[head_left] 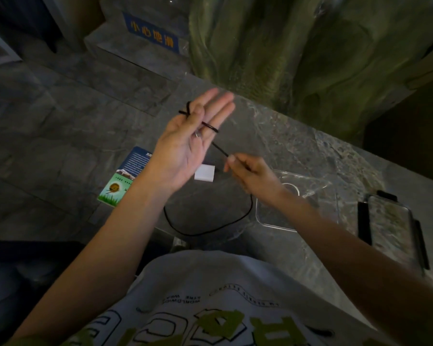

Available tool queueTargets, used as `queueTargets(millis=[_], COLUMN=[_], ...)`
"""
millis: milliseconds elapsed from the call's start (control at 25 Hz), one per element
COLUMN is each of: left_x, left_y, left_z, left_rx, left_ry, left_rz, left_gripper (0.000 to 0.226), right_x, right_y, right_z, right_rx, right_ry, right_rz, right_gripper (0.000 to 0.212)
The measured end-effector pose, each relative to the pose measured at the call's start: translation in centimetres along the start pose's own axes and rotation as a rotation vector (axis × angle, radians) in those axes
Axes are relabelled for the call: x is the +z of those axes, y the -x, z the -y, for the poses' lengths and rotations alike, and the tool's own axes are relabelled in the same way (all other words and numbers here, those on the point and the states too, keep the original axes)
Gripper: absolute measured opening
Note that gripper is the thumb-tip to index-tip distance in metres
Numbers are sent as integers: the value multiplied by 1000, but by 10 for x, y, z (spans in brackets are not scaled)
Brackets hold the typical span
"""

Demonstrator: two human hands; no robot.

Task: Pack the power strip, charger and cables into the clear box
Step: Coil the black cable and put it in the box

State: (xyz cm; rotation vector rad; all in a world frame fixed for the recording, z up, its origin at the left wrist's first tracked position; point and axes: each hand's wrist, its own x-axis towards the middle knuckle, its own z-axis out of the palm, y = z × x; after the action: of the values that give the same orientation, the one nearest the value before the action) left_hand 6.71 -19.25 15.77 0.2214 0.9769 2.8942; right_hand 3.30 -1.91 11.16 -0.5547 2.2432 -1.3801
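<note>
- Black cable (208, 228), thin and plain
- White charger (205, 173), no markings visible
- Clear box (295, 211), colourless and see-through, with a pale ring showing through it
- Dark grey-green stone counter (298, 136), mottled and veined with lighter streaks
- Grey floor (60, 116) in rectangular slabs
- Leaflet (125, 178) dark blue with white text at the top, green at the bottom with a yellow round emblem
- Blue sign (153, 33) with orange characters
- White shirt (210, 303) with black outlined lettering and olive-green shapes
- Olive-green draped plastic sheet (298, 51), glossy
- Phone (390, 228) edged in black, screen mirroring the mottled stone pattern
</note>
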Motion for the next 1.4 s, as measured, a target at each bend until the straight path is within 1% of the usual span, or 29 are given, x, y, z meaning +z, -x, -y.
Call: queueTargets(millis=[80, 160, 200, 240, 320, 400, 440, 520, 640, 680, 760, 840, 880, 960, 1000, 1080, 1120, 1160, 1200, 1240, 1280, 1320, 1360, 1400], left_x=[-12, -21, -23, -25, -29, -33, -32, -31, -21, -16, -6, 4, 7, 11, 13, 19, 20, 20, 19, 14, 9, 3, -2, -7], left_y=[-7, -9, -10, -9, -8, -5, -3, 0, 2, 2, 0, 0, 1, 0, -2, -8, -12, -16, -19, -23, -25, -26, -26, -24], left_z=[5, 9, 9, 8, -2, -15, -20, -25, -24, -24, -21, -13, -8, 2, 5, 5, 2, -2, -4, -5, -4, -3, -1, 0], left_rx=[118, 148, 134, 108, -1, -200, -315, -505, -725, -762, -760, -694, -632, -440, -341, -208, -150, -85, -15, 55, 109, 141, 141, 109], left_ry=[-310, -663, -815, -946, -1157, -1315, -1345, -1276, -983, -909, -781, -540, -390, -117, 6, 228, 282, 276, 205, 72, -119, -360, -626, -881], left_rz=[-222, -335, -349, -335, -245, -113, -35, 126, 392, 492, 650, 703, 687, 622, 578, 447, 362, 257, 127, -10, -137, -220, -253, -245], left_gripper=[49, 49, 47, 46, 43, 41, 39, 34, 33, 34, 30, 26, 24, 29, 34, 41, 44, 45, 44, 43, 43, 46, 49, 50], right_x=[0, -2, -5, -9, -20, -32, -37, -44, -53, -55, -55, -51, -47, -40, -37, -32, -30, -28, -27, -26, -28, -29, -32, -34], right_y=[6, 10, 10, 9, 6, 4, 4, 3, -7, -11, -19, -24, -26, -30, -30, -26, -22, -16, -12, -8, -5, -4, -4, -5], right_z=[-8, -7, -5, -2, 6, 16, 22, 35, 51, 56, 61, 58, 54, 41, 34, 22, 19, 16, 12, 9, 7, 6, 7, 9], right_rx=[-8, -27, -34, -42, -63, -101, -129, -191, -279, -303, -357, -376, -361, -306, -281, -231, -200, -164, -130, -105, -96, -99, -107, -115], right_ry=[79, 105, 109, 113, 95, 62, 59, 74, 76, 65, 34, -17, -40, -27, 14, 50, 30, 8, -1, 7, 25, 51, 83, 115], right_rz=[51, 69, 64, 47, -4, -39, -37, -1, 20, 19, 11, 11, 10, 23, 23, -5, -10, 4, 23, 38, 48, 54, 54, 51], right_gripper=[30, 29, 28, 28, 30, 25, 23, 21, 15, 12, 9, 12, 14, 14, 16, 17, 21, 24, 24, 24, 24, 23, 21, 20])
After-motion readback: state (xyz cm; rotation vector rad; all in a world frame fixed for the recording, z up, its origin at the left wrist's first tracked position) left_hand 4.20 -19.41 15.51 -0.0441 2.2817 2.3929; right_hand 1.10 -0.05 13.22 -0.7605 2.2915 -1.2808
